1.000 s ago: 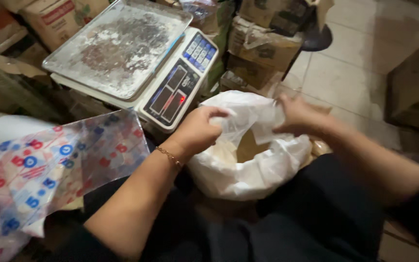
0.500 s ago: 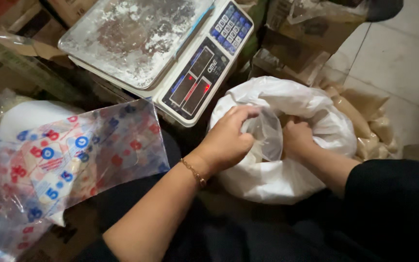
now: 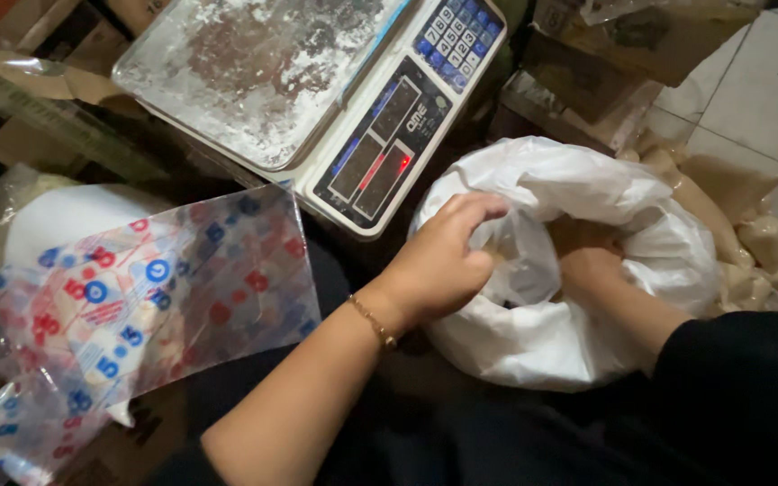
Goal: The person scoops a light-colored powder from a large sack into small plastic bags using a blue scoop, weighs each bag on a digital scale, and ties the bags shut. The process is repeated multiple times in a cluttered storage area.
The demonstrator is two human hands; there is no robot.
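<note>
I see my left hand [image 3: 438,270] closed on the near rim of the white plastic bag [image 3: 533,333], thumb and fingers pinching a fold of the plastic and holding the mouth of the bag apart. A thin gold bracelet [image 3: 373,321] sits on that wrist. My right hand [image 3: 587,261] is sunk into the bag's opening; the plastic hides its fingers, so I cannot tell whether that grip is spread or pressed together. A black sleeve [image 3: 731,378] covers the right forearm up to the wrist.

The bag sits low in front of me, right of centre, its white sides bulging and crumpled, and it lies just beside the front corner of a digital weighing scale [image 3: 380,153]. The scale's steel pan [image 3: 254,72] is dusted with white powder, and a red light glows on its dark display. To the left, well apart from both hands, a clear plastic bag with red and blue print [image 3: 137,306] lies flat and slack. Behind the white bag stand cardboard boxes [image 3: 641,45], and pale filled packets [image 3: 749,243] are heaped to its right, next to a tiled floor [image 3: 767,90].
</note>
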